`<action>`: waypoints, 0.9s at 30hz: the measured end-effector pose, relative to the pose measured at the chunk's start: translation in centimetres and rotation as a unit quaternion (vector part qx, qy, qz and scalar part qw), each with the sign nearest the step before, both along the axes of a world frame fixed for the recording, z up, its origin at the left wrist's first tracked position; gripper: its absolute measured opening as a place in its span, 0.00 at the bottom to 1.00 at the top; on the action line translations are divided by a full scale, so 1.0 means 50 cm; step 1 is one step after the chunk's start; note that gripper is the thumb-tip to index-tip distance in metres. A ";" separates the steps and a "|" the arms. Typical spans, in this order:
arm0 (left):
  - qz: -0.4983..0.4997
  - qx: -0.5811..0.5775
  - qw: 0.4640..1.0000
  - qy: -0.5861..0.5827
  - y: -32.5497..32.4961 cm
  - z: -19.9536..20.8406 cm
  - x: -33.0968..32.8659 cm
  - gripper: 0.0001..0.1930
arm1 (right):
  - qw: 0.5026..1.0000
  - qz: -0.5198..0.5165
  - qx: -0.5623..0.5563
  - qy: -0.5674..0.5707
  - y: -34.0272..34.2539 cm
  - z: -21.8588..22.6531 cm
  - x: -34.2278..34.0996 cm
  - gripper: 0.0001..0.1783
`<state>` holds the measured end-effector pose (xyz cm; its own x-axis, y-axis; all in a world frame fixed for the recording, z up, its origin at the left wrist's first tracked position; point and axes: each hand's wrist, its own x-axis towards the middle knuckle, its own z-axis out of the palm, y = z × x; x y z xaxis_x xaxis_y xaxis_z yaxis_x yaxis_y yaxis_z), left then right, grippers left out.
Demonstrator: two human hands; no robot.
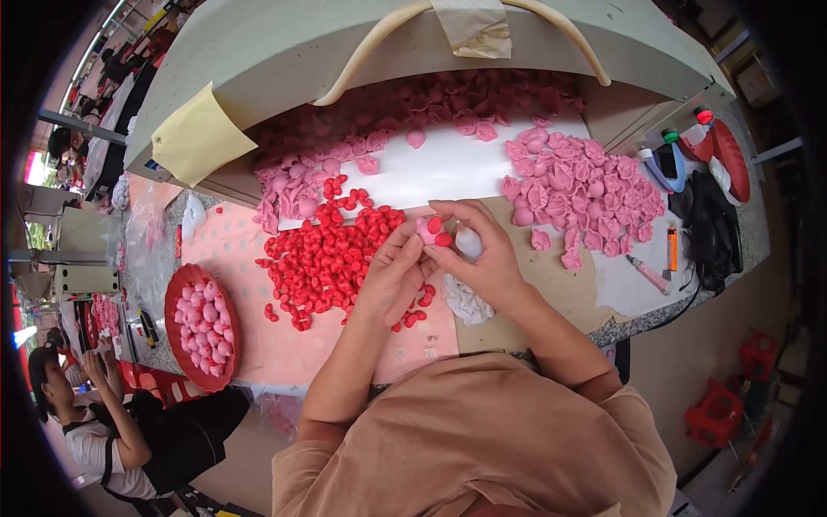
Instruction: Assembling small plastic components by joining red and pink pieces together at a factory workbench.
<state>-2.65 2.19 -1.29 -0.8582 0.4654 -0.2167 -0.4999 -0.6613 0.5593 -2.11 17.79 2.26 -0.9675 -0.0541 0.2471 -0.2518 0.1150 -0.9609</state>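
Between my two hands is a small pink rounded part (424, 231) with two glossy red pieces (435, 226) against it. My left hand (392, 271) pinches it from the left with thumb and fingers. From the right, the thumb and fingers of my right hand (487, 258) close on the same part. A small white bottle (469, 244) shows in the curl of my right hand; its lower part is hidden. Just left of my hands lies a pile of red bean-like pieces (332, 246). A crumpled white cloth (468, 302) rests below my right hand.
Pink petal-like and round parts (590, 194) are heaped at right, with more (297, 185) inside the grey hooded box (284, 52). A red bowl (183, 358) of pink balls stands left. Bottles, a tube (648, 274) and a black bag (711, 228) sit far right. A person (103, 422) is at lower left.
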 end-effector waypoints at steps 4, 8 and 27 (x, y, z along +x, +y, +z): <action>0.011 0.009 1.000 0.019 0.011 0.001 0.000 0.14 | 0.998 -0.022 0.043 0.036 0.009 -0.028 -0.006 0.18; 0.038 0.027 0.998 0.043 -0.001 0.001 0.014 0.14 | 0.999 -0.003 0.023 0.038 -0.014 -0.014 -0.002 0.18; 0.464 -0.789 0.379 0.131 -0.567 0.068 0.161 0.14 | 0.995 -0.031 -0.072 -0.058 0.046 -0.012 0.032 0.21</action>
